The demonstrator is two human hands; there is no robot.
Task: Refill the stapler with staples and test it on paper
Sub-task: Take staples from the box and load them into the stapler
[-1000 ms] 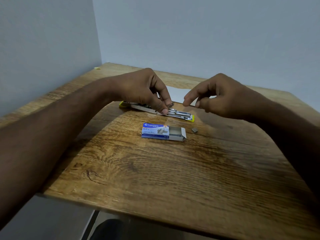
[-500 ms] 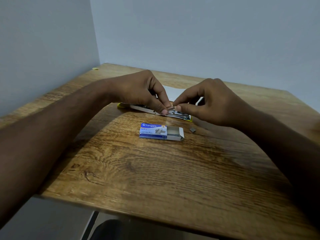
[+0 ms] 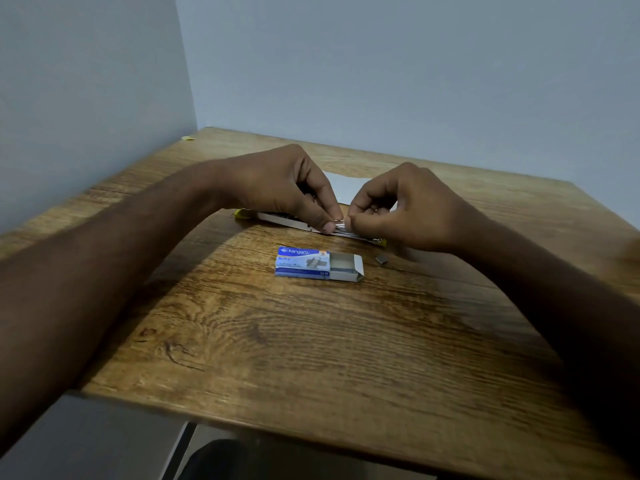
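The yellow stapler [image 3: 277, 219] lies opened flat on the wooden table [image 3: 311, 358], its metal channel facing up. My left hand [image 3: 287, 187] pinches the stapler's middle with thumb and fingers. My right hand [image 3: 405, 206] pinches a small strip of staples [image 3: 341, 222] right at the channel, its fingertips meeting those of the left hand. The blue staple box [image 3: 304, 262] lies in front of the stapler with its inner tray slid out to the right. A white sheet of paper [image 3: 341, 183] lies behind the hands, mostly hidden.
A small loose block of staples [image 3: 381, 260] lies on the table just right of the box. Walls close the table on the left and at the back. A tiny yellow scrap [image 3: 188, 138] sits at the far left corner.
My right hand moved left from above the table to the stapler's channel, where its fingertips now meet the left hand's. The left hand kept its grip on the stapler.
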